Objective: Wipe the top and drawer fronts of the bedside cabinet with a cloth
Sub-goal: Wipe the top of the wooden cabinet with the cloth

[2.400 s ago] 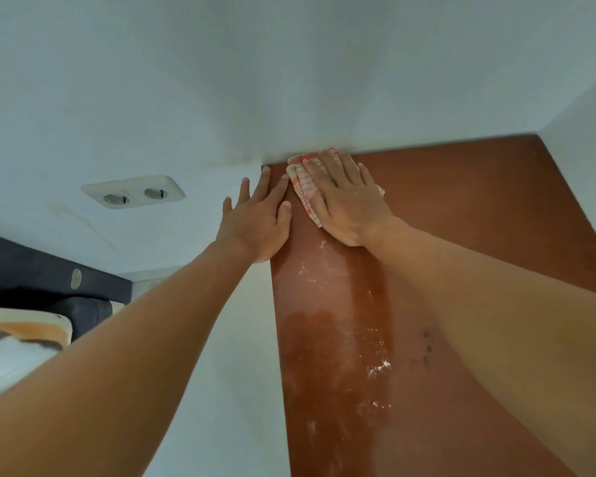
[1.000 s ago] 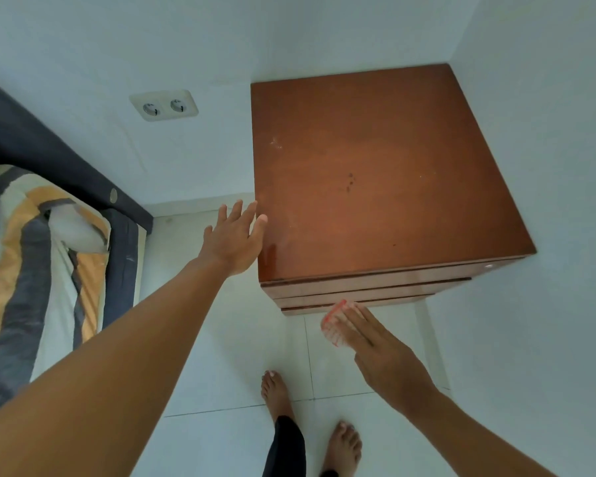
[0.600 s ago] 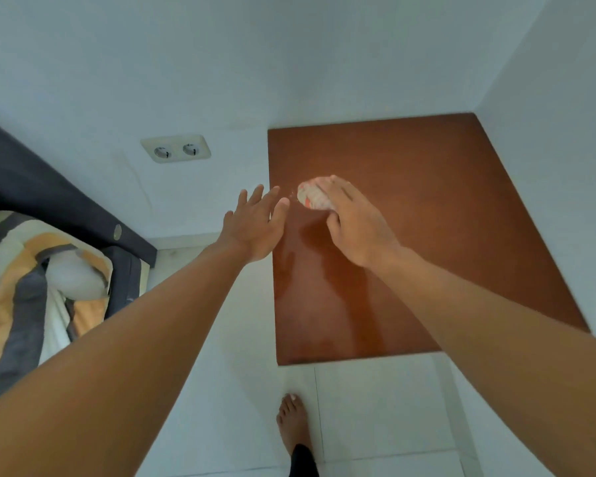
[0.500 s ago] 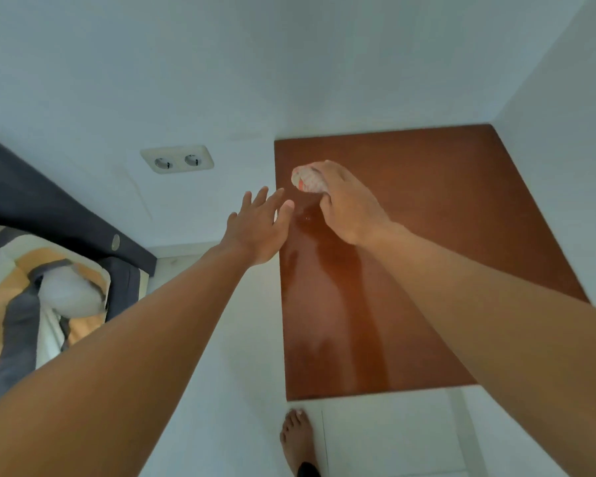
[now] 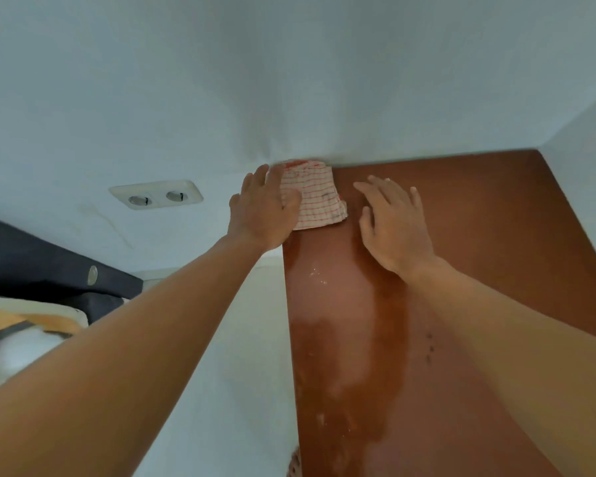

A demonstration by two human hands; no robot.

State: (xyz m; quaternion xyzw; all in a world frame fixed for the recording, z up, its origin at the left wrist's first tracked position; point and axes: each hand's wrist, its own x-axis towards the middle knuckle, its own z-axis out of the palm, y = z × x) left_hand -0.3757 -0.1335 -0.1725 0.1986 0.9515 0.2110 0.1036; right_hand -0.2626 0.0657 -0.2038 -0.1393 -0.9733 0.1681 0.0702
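Cloth point(image 5: 319, 201) under flat left hand point(image 5: 262, 215); right hand point(image 5: 393, 228) flat on cabinet top point(image 5: 496, 235).

A double wall socket point(image 5: 156, 195) sits on the white wall point(image 5: 289, 80), left of centre. Lower left is a dark headboard point(image 5: 31, 259) and, nearer, striped bedding point(image 5: 25, 332) in white, orange and grey.

One cloth point(image 5: 315, 197), one cabinet point(image 5: 479, 235), one double socket point(image 5: 155, 196), one left hand point(image 5: 260, 215) and one right hand point(image 5: 396, 228) are counted.
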